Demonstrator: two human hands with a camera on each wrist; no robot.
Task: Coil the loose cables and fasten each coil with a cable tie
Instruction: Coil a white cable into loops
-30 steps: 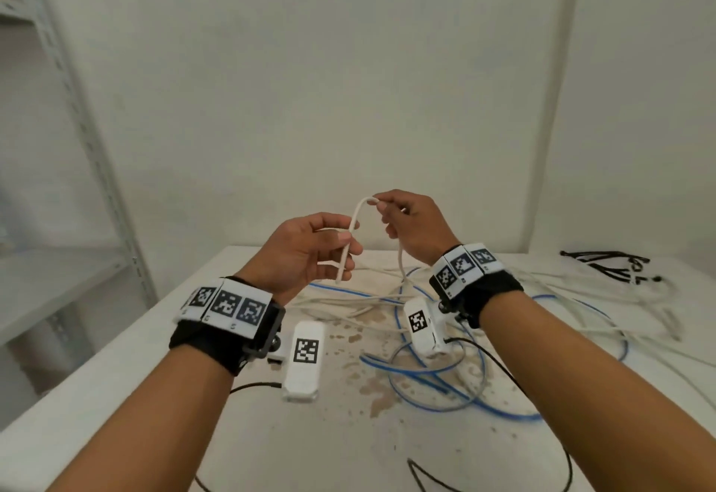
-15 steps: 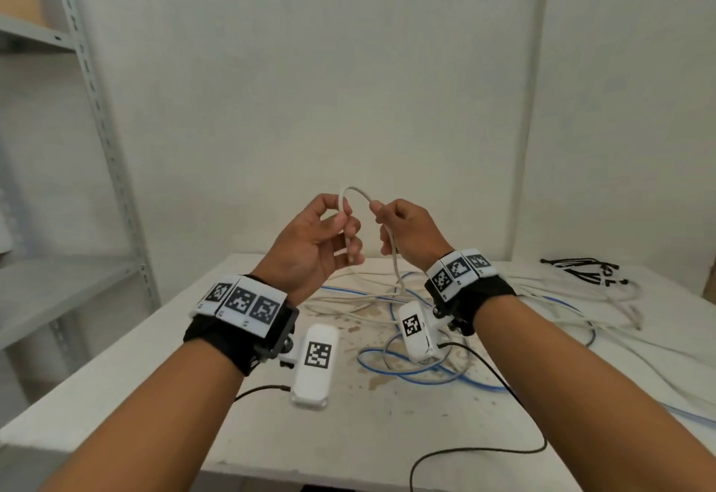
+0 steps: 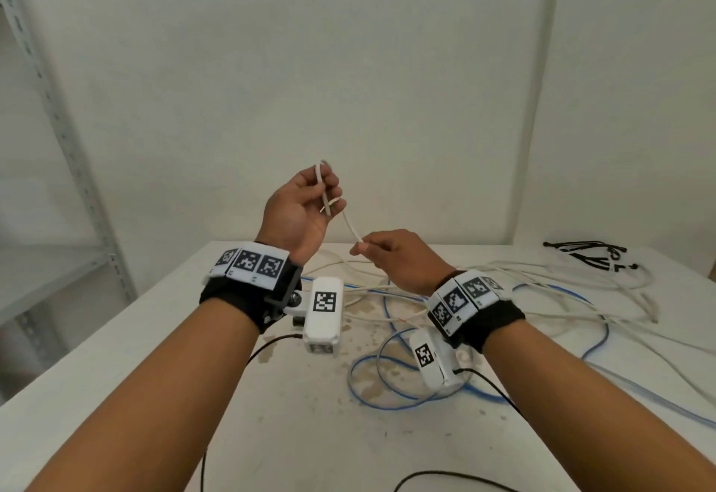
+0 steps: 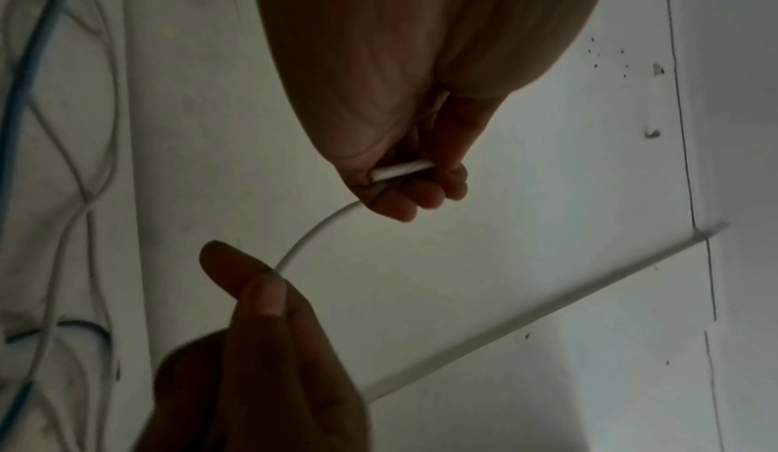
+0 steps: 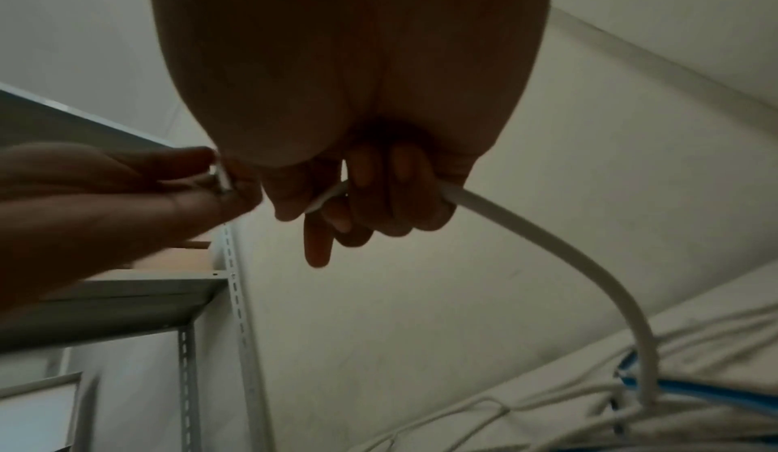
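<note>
A white cable is held up above the table. My left hand is raised and grips a small folded loop of it, whose top sticks out above the fingers. My right hand is lower and to the right, pinching the same cable between thumb and forefinger. A short span of white cable arcs between the two hands. In the right wrist view the white cable runs out of my right hand and curves down to the table. Loose white cables and a blue cable lie tangled below.
A bundle of black cable ties lies at the far right of the white table. Thin black wires from the wrist cameras trail over the near edge. A metal shelf rack stands on the left; a wall is close behind.
My left hand has risen with the folded loop, and my right hand has slid down along the cable and away, so the hands are now apart.
</note>
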